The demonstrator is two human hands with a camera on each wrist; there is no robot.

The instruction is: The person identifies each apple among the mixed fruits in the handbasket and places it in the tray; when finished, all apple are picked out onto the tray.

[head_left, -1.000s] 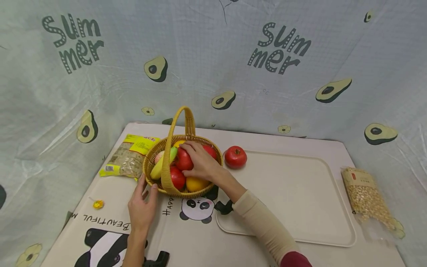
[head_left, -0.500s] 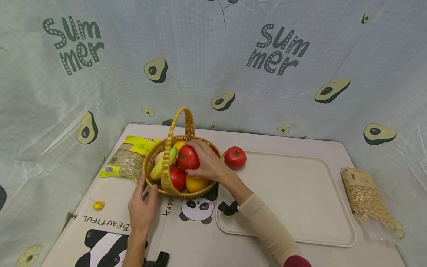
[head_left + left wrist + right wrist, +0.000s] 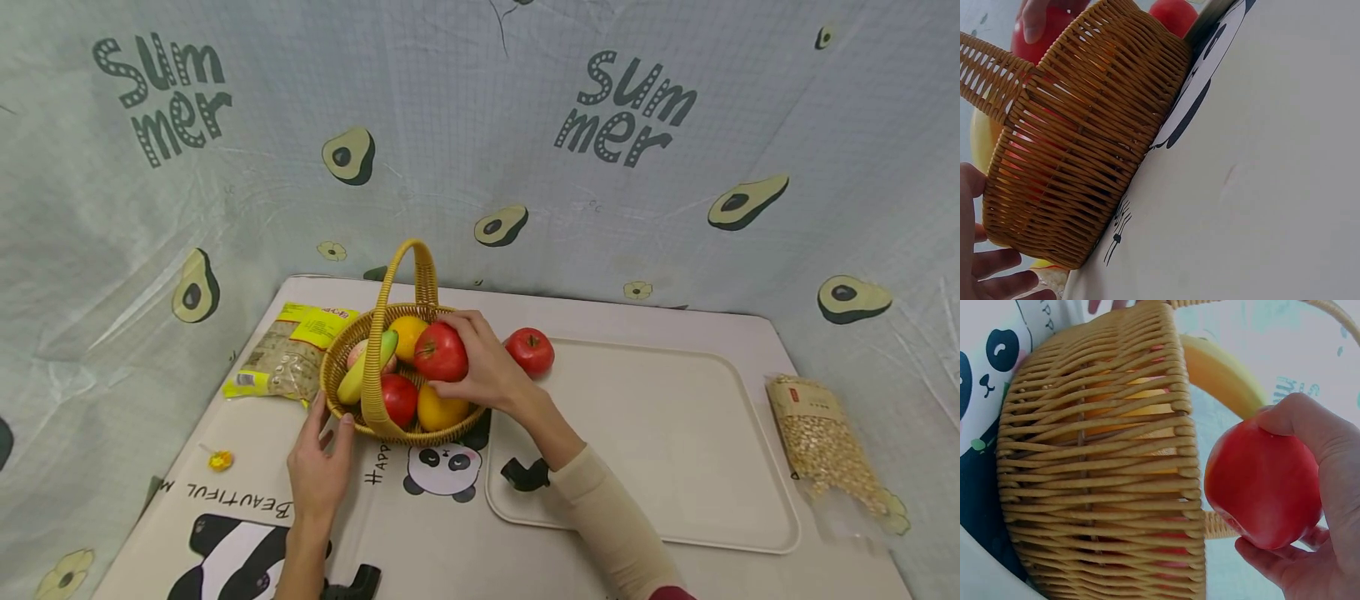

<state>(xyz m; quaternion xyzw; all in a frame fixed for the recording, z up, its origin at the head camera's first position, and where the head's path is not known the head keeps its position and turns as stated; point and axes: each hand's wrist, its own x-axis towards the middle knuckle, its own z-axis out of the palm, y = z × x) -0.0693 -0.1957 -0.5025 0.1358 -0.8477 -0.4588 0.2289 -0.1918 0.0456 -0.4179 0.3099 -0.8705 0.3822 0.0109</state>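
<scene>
A wicker basket (image 3: 426,279) with a tall handle holds a banana (image 3: 351,385), another red apple (image 3: 400,398), two orange-coloured fruits (image 3: 441,410) and a pinkish fruit mostly behind the banana. My right hand (image 3: 487,367) grips a red apple (image 3: 441,352) over the basket's right side. In the right wrist view, thumb and fingers hold that apple (image 3: 1265,484) just above the rim. My left hand (image 3: 321,467) touches the basket's front left side; the left wrist view shows its thumb at the rim and its fingers spread beside the wicker wall (image 3: 1085,125).
A further red apple (image 3: 529,352) lies at the back left corner of a beige tray (image 3: 645,442). Behind the basket's left side is a yellow-labelled food bag (image 3: 288,354). A bag of pale grains (image 3: 825,437) lies far right, a small yellow flower (image 3: 221,460) at left.
The right hand has lifted the red apple from among the other fruit and moved it to the right, uncovering more of the orange-coloured fruit behind. The left hand stays at the basket.
</scene>
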